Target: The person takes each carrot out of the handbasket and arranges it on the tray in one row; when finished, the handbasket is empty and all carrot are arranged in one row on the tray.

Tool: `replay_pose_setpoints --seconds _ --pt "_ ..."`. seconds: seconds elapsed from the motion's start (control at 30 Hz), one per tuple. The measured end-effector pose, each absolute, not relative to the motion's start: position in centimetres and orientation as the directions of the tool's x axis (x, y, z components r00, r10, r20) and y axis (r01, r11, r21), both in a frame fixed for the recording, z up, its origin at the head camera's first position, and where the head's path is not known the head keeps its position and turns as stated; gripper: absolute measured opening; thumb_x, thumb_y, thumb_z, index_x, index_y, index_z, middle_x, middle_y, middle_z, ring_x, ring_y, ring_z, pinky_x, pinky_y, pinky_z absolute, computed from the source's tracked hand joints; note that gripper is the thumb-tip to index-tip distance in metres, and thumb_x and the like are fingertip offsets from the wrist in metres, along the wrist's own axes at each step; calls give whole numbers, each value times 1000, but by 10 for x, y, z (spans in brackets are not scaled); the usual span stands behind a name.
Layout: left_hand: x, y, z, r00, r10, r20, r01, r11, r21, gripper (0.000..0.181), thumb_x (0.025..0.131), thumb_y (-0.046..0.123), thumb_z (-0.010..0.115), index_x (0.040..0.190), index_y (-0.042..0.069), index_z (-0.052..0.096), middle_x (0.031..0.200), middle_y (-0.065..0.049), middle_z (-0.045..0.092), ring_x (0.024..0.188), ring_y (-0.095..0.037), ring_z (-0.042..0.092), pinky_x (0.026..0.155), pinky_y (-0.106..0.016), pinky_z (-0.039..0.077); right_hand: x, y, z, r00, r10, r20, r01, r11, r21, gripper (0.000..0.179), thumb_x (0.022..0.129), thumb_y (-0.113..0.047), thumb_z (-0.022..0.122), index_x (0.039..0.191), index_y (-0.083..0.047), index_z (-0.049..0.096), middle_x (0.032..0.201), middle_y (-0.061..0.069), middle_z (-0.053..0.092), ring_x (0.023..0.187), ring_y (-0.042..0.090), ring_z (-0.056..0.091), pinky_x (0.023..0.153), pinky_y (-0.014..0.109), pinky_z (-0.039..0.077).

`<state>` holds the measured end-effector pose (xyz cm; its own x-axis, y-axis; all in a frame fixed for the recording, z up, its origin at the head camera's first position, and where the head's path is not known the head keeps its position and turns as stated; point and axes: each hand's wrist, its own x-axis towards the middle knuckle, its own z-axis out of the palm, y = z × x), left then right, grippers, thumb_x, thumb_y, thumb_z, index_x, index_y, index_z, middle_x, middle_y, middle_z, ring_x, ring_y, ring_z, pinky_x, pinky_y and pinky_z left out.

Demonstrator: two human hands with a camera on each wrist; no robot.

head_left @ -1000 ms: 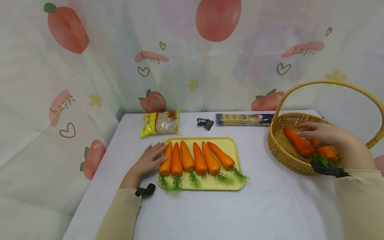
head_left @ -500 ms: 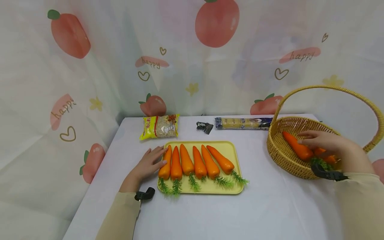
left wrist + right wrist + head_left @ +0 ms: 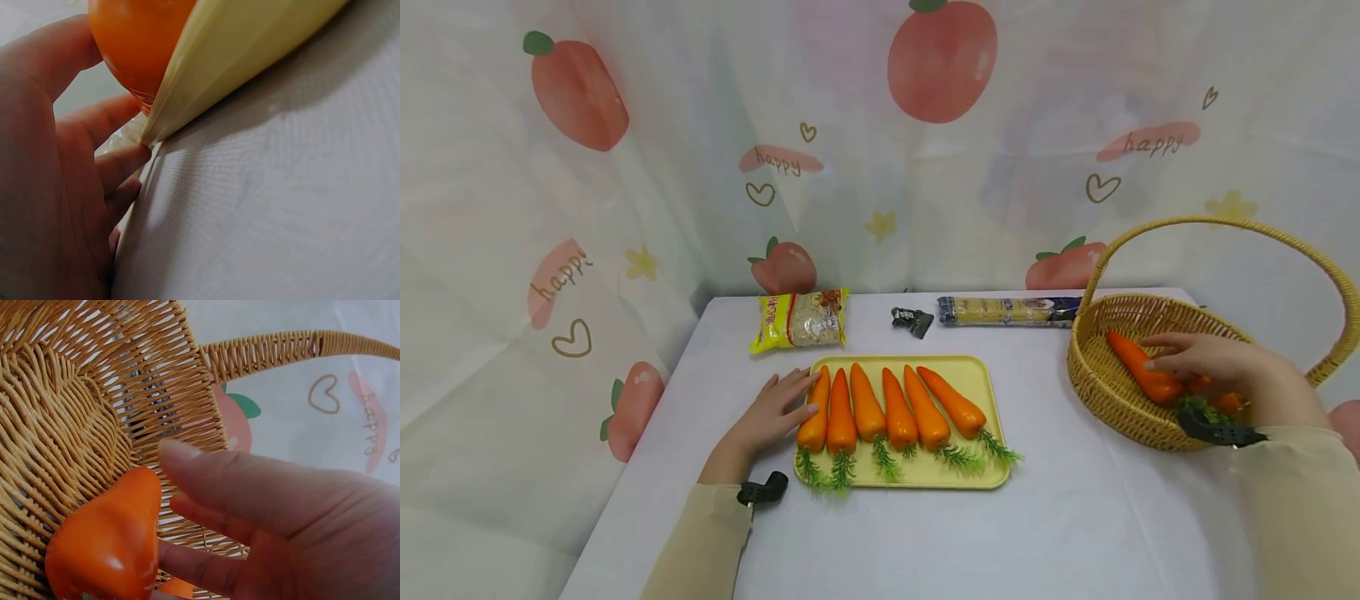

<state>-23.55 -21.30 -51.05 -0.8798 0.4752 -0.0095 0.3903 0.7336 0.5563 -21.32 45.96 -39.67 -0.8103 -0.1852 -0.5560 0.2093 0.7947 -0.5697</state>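
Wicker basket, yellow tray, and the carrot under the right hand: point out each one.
wicker basket (image 3: 1097, 387), head view, front wall of the weave.
yellow tray (image 3: 977, 375), head view, bare right part.
carrot (image 3: 1131, 362), head view, orange body near the tip.

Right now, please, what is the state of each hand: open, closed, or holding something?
Left hand: open, fingers resting against the leftmost orange toy carrot on the yellow tray.
Right hand: open, inside the woven wicker basket, fingers lying over an orange carrot.

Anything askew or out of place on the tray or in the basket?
Only slightly: the rightmost carrot on the tray lies slanted, while the other five run nearly parallel. Nothing looks spilled or damaged in the basket.
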Motion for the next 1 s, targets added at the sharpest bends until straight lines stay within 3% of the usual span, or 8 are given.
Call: replay_pose_setpoints --seconds 0.6,0.83,1.0 --pt "-233 -213 -508 -881 474 0 388 721 574 63 97 53 50 154 30 36 162 -8 31 153 -31 21 125 -55 2 -220 463 -408 -809 -188 -557 254 742 -620 84 96 -30 63 154 6 13 141 41 35 106 24 60 84 40 58" --pt "-233 -213 -508 -879 477 -1 391 723 569 63 97 53 50 154 29 36 162 -8 31 153 -31 21 125 -55 3 -219 460 -406 -812 -178 -556 268 732 -626 83 96 -27 64 154 6 14 120 21 55 94 19 59 78 37 58" --pt "-233 -213 -508 -877 480 2 395 720 571 63 97 53 50 154 29 36 162 -8 30 153 -31 21 125 -55 3 -218 459 -403 -824 -169 -541 263 731 -629 81 96 -25 63 153 6 14 108 13 58 89 18 60 77 34 57"
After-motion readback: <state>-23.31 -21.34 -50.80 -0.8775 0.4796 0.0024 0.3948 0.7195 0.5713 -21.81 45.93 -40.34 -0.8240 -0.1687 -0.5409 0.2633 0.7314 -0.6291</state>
